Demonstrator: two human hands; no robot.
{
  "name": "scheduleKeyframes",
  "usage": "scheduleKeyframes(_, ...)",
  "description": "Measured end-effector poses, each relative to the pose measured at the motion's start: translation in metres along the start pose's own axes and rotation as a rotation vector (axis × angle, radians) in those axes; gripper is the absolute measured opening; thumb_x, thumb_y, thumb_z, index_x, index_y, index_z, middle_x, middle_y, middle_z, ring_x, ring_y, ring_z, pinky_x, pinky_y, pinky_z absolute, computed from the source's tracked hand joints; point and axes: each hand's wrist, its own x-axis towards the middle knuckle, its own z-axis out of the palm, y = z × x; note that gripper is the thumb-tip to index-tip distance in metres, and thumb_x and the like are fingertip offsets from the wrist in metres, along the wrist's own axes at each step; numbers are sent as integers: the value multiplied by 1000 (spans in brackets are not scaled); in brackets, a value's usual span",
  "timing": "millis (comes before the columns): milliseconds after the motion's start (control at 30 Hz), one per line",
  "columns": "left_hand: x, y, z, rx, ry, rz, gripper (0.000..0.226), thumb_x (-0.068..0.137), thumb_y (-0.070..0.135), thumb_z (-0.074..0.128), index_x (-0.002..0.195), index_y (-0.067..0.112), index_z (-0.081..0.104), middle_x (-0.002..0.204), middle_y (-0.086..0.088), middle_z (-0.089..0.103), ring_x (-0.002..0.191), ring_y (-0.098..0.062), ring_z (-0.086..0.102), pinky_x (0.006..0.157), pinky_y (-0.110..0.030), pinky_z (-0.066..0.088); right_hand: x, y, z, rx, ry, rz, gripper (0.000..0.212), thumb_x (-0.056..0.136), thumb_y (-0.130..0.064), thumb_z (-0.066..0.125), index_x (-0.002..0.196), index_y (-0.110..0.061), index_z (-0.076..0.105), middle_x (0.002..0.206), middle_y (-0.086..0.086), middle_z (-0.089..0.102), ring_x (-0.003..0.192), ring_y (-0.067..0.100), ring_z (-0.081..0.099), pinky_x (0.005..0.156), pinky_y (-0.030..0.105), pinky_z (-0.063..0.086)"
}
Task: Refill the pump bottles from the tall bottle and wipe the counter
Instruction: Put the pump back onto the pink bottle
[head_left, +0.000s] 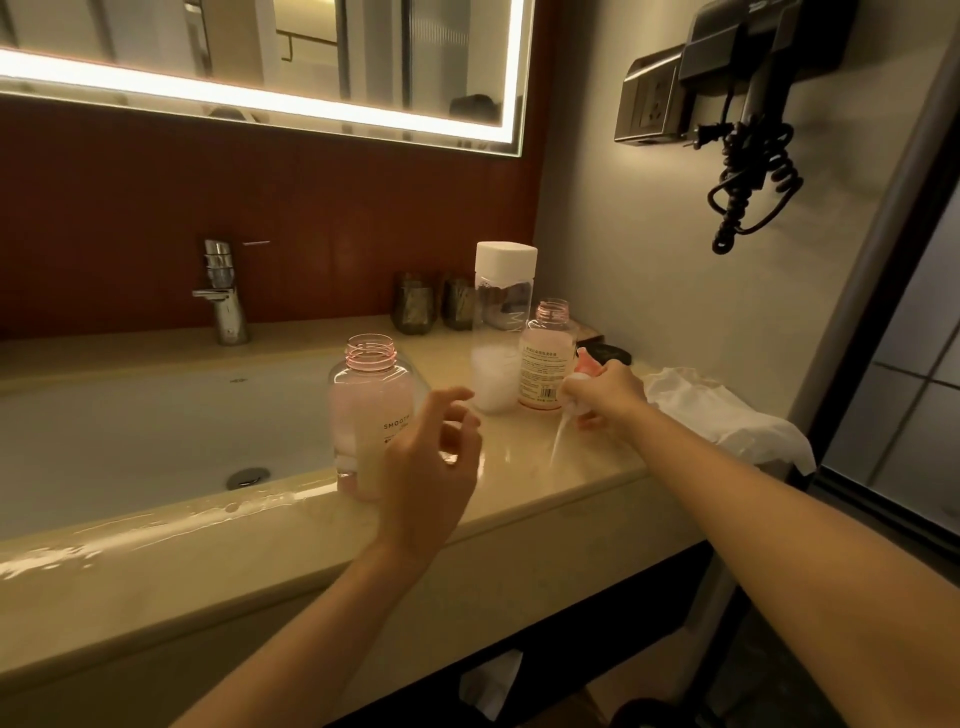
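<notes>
Two clear pump bottles with pink necks stand open, pumps off. The near bottle (370, 415) stands at the counter's front edge beside the sink. The far bottle (548, 356) stands by the tall clear bottle (503, 325), which has a white cap on and some white liquid at the bottom. My left hand (434, 467) hovers just right of the near bottle, fingers relaxed and spread, holding nothing. My right hand (605, 389) grips a pink pump head (584, 364) whose white tube (558, 441) hangs down to the counter (519, 478).
A crumpled white cloth (722, 410) lies at the counter's right end. Two dark cups (434, 309) stand at the back wall. The sink (130, 431) and faucet (223, 296) are to the left. A wall hair dryer (753, 104) hangs with its coiled cord at upper right.
</notes>
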Motion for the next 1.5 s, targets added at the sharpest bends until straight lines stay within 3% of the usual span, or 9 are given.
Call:
scheduleKeyframes(133, 8, -5, -23, 44, 221, 16, 17, 86, 26, 52, 100, 19, 45, 75, 5, 54, 58, -2, 53, 51, -9, 46, -10, -6, -4, 149, 4, -29, 48, 76, -16, 68, 118, -6, 46, 108, 8, 52, 73, 19, 60, 65, 35, 59)
scheduleKeyframes(367, 16, -19, -33, 146, 349, -147, 50, 77, 45, 58, 113, 20, 35, 107, -14, 52, 90, -13, 43, 69, -26, 43, -26, -19, -6, 283, 38, -114, 42, 78, -25, 68, 111, -8, 47, 106, 10, 57, 82, 24, 65, 55, 27, 55)
scheduleKeyframes(500, 19, -26, -35, 147, 262, -184, 68, 70, 54, 60, 122, 23, 30, 125, -14, 43, 109, -5, 30, 87, -34, 40, -37, -35, -1, 324, 41, -191, 45, 80, -36, 66, 111, -11, 47, 109, 9, 59, 77, 21, 66, 70, 34, 58)
scheduleKeyframes(567, 17, -31, -37, 65, 162, -280, 79, 66, 53, 68, 128, 24, 28, 130, -13, 41, 113, -14, 35, 90, -36, 41, -46, -45, 2, 331, 57, -250, 42, 82, -39, 64, 111, -13, 46, 109, 6, 58, 76, 17, 64, 75, 35, 58)
scheduleKeyframes(700, 13, -44, -38, -66, -17, -415, 91, 68, 30, 78, 137, 23, 20, 137, -11, 35, 119, -25, 42, 87, -36, 46, -63, -72, 10, 377, 74, -389, 36, 85, -38, 61, 109, -15, 46, 106, 4, 57, 69, 12, 62, 46, 11, 46)
scheduleKeyframes(1100, 13, -44, -41, -105, -4, -453, 90, 65, 31, 80, 136, 24, 24, 132, -7, 43, 114, -24, 47, 83, -33, 46, -94, -139, 26, 569, 273, -586, 47, 83, -31, 66, 118, -11, 42, 104, 0, 54, 84, 20, 65, 74, 29, 57)
scheduleKeyframes(1233, 13, -42, -42, -122, 8, -459, 90, 65, 29, 81, 135, 24, 26, 131, -4, 44, 110, -17, 46, 80, -27, 41, -96, -138, 44, 471, 355, -656, 52, 82, -32, 66, 121, -11, 40, 112, 0, 55, 89, 13, 60, 78, 25, 55)
scheduleKeyframes(1400, 13, -40, -43, -112, -22, -458, 93, 65, 35, 80, 137, 24, 22, 133, -3, 40, 108, -13, 43, 81, -27, 42, -108, -118, 78, 343, 224, -786, 46, 80, -26, 69, 114, -9, 43, 99, -4, 54, 75, 4, 56, 71, 16, 50)
scheduleKeyframes(1500, 14, -38, -43, -94, -29, -442, 93, 65, 36, 79, 136, 20, 22, 133, -5, 42, 108, -14, 46, 82, -24, 42, -114, -105, 93, 248, 118, -856, 46, 80, -27, 69, 114, -10, 44, 105, 4, 60, 83, 10, 59, 69, 15, 49)
